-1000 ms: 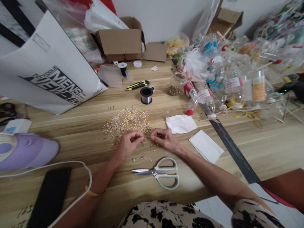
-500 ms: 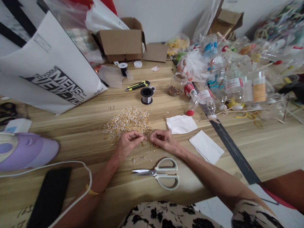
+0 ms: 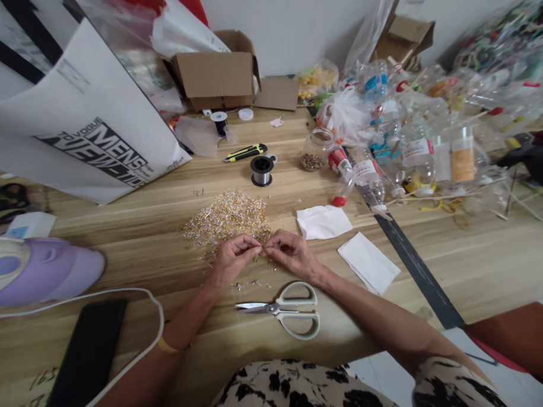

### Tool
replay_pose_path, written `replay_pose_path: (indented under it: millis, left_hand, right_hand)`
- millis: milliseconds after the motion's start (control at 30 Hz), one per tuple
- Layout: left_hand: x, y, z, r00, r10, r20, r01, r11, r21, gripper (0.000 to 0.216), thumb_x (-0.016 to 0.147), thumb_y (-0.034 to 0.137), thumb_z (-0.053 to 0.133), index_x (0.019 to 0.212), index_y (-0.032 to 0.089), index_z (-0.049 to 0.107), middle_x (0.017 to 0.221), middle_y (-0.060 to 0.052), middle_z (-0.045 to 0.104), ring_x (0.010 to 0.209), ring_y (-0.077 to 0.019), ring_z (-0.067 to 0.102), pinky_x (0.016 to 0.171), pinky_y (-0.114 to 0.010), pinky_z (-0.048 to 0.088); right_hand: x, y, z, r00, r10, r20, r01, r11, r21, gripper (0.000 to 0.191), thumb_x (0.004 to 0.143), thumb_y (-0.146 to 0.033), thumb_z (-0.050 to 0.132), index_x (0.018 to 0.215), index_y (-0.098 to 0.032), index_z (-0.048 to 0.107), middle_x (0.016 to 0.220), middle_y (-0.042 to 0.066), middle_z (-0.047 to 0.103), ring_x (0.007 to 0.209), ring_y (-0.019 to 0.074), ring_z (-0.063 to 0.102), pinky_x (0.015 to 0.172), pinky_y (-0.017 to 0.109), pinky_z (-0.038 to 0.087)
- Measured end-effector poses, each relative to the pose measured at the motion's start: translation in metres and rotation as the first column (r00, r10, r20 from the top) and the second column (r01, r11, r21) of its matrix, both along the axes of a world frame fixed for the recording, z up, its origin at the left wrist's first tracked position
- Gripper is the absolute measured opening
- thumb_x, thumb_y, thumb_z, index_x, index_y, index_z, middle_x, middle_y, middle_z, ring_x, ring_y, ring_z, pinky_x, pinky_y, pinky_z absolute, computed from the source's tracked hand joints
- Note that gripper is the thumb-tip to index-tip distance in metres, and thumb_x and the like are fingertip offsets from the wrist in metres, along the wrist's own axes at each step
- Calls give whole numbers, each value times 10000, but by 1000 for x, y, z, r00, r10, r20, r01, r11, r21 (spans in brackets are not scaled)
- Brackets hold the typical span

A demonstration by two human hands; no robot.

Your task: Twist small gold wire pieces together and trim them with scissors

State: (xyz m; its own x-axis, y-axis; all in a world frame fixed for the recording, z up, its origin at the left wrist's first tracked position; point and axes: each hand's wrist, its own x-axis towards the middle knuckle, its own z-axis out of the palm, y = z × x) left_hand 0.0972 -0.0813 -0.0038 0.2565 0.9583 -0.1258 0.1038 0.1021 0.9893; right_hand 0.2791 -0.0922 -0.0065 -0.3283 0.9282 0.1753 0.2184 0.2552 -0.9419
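Note:
My left hand [image 3: 235, 255] and my right hand [image 3: 291, 252] meet fingertip to fingertip at the near edge of a pile of small gold and silver beads [image 3: 230, 220]. Thumb and forefinger are pinched on both hands. Whatever lies between the tips is too small to make out. Just below the hands, a short beaded strand [image 3: 253, 283] rests on the wooden table [image 3: 206, 360]. Nearer to me lie scissors [image 3: 279, 310] with pale handles, their blades pointing left and slightly apart.
Beyond the beads are a spool of wire [image 3: 262, 171] and a yellow-black utility knife [image 3: 245, 152]. Folded white papers [image 3: 369, 262] lie to the right, plastic bottles [image 3: 416, 151] behind them. At left stand a large white bag [image 3: 86, 133], a purple appliance [image 3: 55, 267] and a black phone-like slab [image 3: 87, 352].
My two hands have come closer together, the fingertips now almost touching. The left hand has shifted slightly right, and the strand's left part is less visible.

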Motion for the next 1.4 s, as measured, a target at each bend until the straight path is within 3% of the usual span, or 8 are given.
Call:
replay_pose_path:
  millis: [600, 933, 1233, 1400]
  left_hand:
    - [3, -5, 0, 999, 29, -20, -28, 999, 38, 136, 694, 271, 682, 731, 149, 635, 690, -25, 666, 651, -142, 610, 619, -236, 488]
    - [4, -6, -3, 998, 35, -45, -33, 998, 56, 104, 704, 239, 670, 744, 149, 636, 698, -25, 675, 661, -148, 628, 634, -244, 494]
    - [7, -7, -2, 997, 61, -38, -60, 997, 48, 78, 698, 212, 664, 725, 148, 628, 680, -14, 655, 645, -138, 607, 623, -233, 466]
    - [6, -6, -5, 999, 37, -35, -36, 999, 20, 119, 710, 253, 663, 751, 146, 633, 706, -18, 662, 668, -142, 612, 638, -235, 472]
  right_hand:
    - [1, 1, -2, 997, 32, 68, -42, 987, 156, 214, 878, -341, 585, 849, -157, 689, 758, 62, 624, 660, 141, 547, 615, 276, 436]
    - [1, 3, -8, 996, 34, 87, -41, 996, 81, 184, 862, -304, 603, 849, -142, 690, 783, 69, 646, 665, 140, 565, 593, 257, 431]
    - [0, 4, -8, 987, 46, 152, -77, 976, 203, 163, 899, -249, 536, 854, -141, 649, 778, 72, 622, 698, 153, 562, 644, 271, 438]
    - [0, 5, -10, 990, 28, 141, -55, 980, 190, 152, 896, -246, 534, 827, -149, 628, 761, 46, 610, 680, 136, 547, 630, 250, 429]
